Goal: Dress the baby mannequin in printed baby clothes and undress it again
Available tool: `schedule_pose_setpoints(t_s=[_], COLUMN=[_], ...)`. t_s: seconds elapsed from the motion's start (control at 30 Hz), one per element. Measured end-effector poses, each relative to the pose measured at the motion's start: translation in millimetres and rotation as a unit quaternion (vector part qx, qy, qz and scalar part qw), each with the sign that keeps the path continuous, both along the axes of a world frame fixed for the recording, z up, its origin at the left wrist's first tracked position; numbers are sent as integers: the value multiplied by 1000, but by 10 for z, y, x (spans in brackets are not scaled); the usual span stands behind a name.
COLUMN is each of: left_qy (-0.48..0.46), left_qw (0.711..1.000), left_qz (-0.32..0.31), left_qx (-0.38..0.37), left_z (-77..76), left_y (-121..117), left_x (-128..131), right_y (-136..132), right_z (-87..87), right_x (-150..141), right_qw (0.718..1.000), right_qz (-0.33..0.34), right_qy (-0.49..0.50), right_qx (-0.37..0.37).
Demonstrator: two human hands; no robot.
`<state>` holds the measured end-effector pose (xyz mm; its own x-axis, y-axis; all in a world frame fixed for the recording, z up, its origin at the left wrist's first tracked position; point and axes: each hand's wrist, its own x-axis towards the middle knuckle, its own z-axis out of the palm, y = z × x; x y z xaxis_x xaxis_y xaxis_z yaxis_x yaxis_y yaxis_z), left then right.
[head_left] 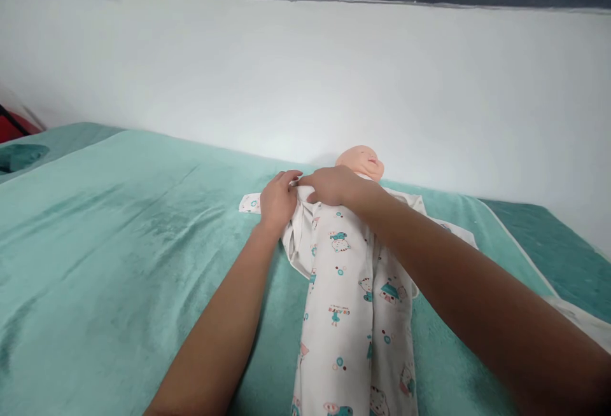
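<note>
Teal blanket (119, 276) before white wall (191, 72); left hand (279, 200), right hand (330, 186): grip pinching printed garment (338, 289)

It's the head camera, peering forward and down along the forearms (224, 327), which stretch away to the left hand (278, 200) and right hand (333, 185), fairly near, around mid-frame! Clothes (340, 333) run from the hands back toward us; beyond the hands, the wall (305, 72) faces us, spanning the view.
</note>
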<state>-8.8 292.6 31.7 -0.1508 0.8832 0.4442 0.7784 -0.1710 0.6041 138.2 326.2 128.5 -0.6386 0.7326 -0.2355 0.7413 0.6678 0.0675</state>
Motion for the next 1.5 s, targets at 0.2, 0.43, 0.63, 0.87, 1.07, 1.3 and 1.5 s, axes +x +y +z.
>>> schedule_pose_setpoints(t_s=[0.2, 0.43, 0.63, 0.87, 1.07, 1.3, 1.5], left_qy=[-11, 51, 152, 174, 176, 180, 126], left_qw=[999, 994, 986, 975, 968, 963, 983], left_qz=[34, 61, 0, 93, 131, 139, 74], left_qx=[-16, -76, -71, -105, -120, -143, -115], left_z=[25, -29, -12, -69, -92, -76, 13], left_y=[-42, -32, -21, -10, -28, -85, -166], left_x=[-8, -7, 112, -43, -77, -11, 96], right_y=[-112, -235, -116, -11, -417, -837, -767], right_z=[298, 334, 84, 41, -321, -906, -909], right_x=[361, 415, 50, 231, 1097, 1754, 1720], right_qw=[995, 991, 998, 988, 912, 881, 851], right_qz=[-69, -99, -23, -45, -154, -337, -373], right_qy=[26, 70, 44, 144, 378, 283, 318], right_qx=[67, 60, 40, -22, 28, 172, 189])
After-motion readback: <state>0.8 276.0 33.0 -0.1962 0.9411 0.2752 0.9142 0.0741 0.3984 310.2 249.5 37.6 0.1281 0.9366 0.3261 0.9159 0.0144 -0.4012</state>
